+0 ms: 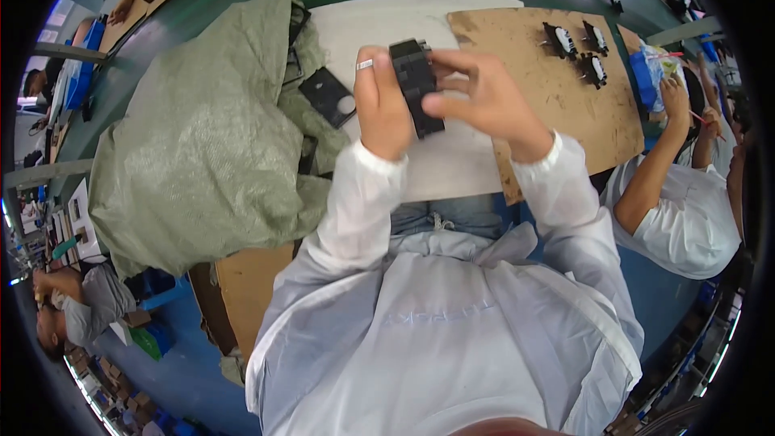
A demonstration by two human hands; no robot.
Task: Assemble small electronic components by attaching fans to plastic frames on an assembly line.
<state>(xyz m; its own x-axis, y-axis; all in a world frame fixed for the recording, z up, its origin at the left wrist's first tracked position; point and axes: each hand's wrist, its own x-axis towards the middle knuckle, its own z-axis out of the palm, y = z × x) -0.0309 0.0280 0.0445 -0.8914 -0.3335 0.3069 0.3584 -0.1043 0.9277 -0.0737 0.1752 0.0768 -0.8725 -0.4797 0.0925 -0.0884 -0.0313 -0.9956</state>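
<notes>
A black plastic housing [414, 81], long and blocky, is held upright between my two hands over the white sheet on the bench. My left hand [381, 109] grips it along its left side, with a small white tape or label on one finger. From the right, my right hand [484, 97] closes on it with thumb and fingertips on its edge. The side of the housing toward my left palm is hidden. Left of my hands, a flat black panel with a round pale disc [327, 97] lies at the mouth of a green woven sack [210, 137].
Several small black-and-white assemblies [593, 70] rest on a brown cardboard sheet [525, 36] to the right. Under my hands lies a white sheet [452, 169]. A cardboard box [250, 291] stands below the sack. A co-worker [674, 202] sits close at the right.
</notes>
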